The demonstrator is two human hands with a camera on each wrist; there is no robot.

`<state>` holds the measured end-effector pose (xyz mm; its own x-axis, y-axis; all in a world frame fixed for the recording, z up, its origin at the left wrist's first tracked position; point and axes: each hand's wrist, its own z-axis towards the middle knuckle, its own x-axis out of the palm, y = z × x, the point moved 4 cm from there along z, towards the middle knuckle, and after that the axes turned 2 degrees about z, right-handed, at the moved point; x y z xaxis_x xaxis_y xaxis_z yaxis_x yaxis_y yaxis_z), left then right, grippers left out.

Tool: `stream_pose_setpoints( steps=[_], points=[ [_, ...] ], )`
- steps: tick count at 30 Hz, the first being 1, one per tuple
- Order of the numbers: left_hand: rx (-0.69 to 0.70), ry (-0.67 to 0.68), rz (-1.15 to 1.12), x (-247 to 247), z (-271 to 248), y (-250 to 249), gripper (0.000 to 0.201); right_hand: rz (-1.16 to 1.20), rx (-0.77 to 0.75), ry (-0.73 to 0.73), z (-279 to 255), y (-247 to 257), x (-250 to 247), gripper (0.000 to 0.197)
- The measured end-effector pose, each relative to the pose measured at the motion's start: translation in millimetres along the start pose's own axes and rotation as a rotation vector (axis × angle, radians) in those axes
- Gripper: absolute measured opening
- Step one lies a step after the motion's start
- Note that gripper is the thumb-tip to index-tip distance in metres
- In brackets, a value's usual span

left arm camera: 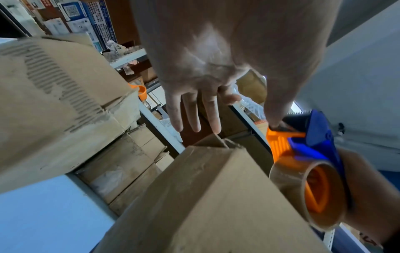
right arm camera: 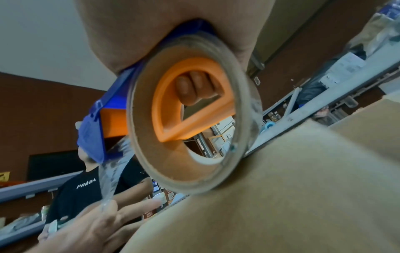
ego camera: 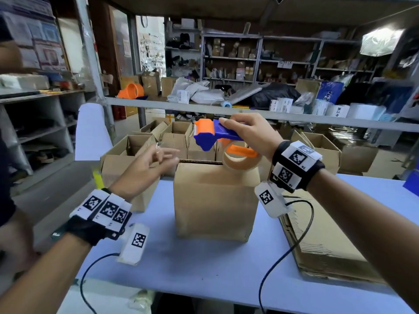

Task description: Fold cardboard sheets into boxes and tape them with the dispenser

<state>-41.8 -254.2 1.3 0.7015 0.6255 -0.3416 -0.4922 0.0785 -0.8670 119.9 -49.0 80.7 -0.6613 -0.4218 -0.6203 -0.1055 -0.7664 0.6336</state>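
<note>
A folded cardboard box (ego camera: 215, 200) stands upright in the middle of the pale blue table (ego camera: 204, 268). My right hand (ego camera: 249, 132) grips the blue and orange tape dispenser (ego camera: 210, 134) above the box's top far edge, and its clear tape roll (ego camera: 240, 165) hangs just over the box. In the right wrist view my fingers (right arm camera: 192, 89) curl through the orange handle. My left hand (ego camera: 147, 168) hovers left of the box top. It pinches the free end of the clear tape strip (right arm camera: 112, 171), its other fingers (left arm camera: 194, 113) straight.
A stack of flat cardboard sheets (ego camera: 322, 241) lies on the table at the right. Several open boxes (ego camera: 176, 132) stand behind the table, with one (ego camera: 118, 164) at its left edge. A metal shelf rail (ego camera: 249, 114) crosses beyond. Another person (right arm camera: 86, 184) stands at the left.
</note>
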Motion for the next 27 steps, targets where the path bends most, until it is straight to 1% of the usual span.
stream_pose_setpoints(
  steps=[2,5,10,14,16,17,19,21,27],
  points=[
    [0.031,0.005,-0.001,8,-1,3,0.041,0.075,0.032,-0.009,-2,-1,0,0.045],
    [0.03,0.01,-0.034,21,-4,9,0.051,0.146,0.062,-0.048,-6,-4,2,0.044],
    [0.053,-0.015,0.024,32,-11,14,0.047,0.205,0.126,-0.076,-12,-12,-3,0.046],
    [0.045,-0.046,0.063,36,-8,20,0.041,0.124,0.201,-0.023,-11,-15,-14,0.04],
    [0.034,-0.082,0.13,38,-7,19,0.039,0.089,0.288,0.043,-13,-19,-18,0.035],
    [0.033,-0.105,0.166,39,-6,18,0.038,0.109,0.345,0.074,-16,-21,-19,0.032],
    [0.042,-0.141,0.233,42,-6,14,0.038,0.196,0.465,0.119,-23,-25,-21,0.03],
    [0.052,-0.168,0.283,46,-6,11,0.038,0.27,0.544,0.166,-30,-27,-22,0.03],
    [0.025,-0.193,0.346,47,-6,11,0.04,0.243,0.532,0.215,-43,-29,-19,0.031]
  ],
)
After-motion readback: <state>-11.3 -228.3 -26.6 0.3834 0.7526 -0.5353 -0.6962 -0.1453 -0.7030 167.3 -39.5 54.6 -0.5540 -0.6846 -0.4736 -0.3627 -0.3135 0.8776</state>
